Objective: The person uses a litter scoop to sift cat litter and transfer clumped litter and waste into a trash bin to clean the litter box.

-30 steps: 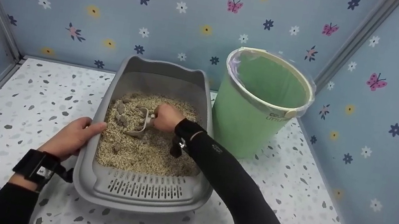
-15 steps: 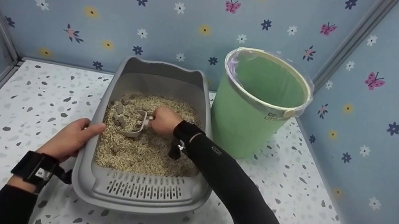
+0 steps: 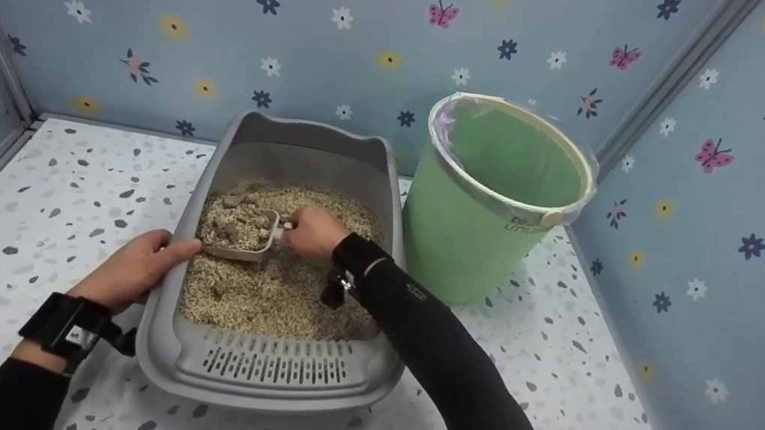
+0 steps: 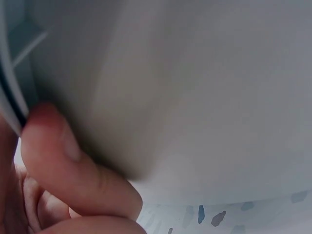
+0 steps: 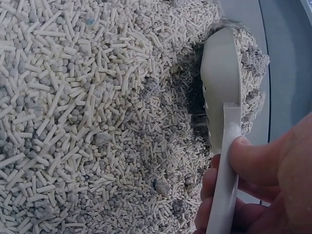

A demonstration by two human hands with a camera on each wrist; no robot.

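My right hand (image 3: 316, 232) grips the handle of a pale litter scoop (image 5: 222, 83). Litter pellets and grey clumps (image 3: 227, 231) fill the scoop, whose far edge is near the left wall of a grey litter box (image 3: 272, 396). Pellet litter (image 5: 87, 107) covers the floor of the box, and a small clump (image 3: 218, 288) lies in it below the scoop. On the box's left rim, my left hand (image 3: 136, 265) has its thumb over the top and its fingers curled underneath, as the left wrist view shows up close.
Just right of the litter box stands a green bin (image 3: 470, 236) with a clear bag over its rim. A slotted ledge (image 3: 277, 360) forms the box's near end. Flower-patterned walls (image 3: 348, 35) enclose the speckled floor (image 3: 85, 178) at the back and sides.
The scoop has moved slightly left through the litter toward the box's left wall and now carries more litter and clumps. My left hand keeps its grip on the rim.
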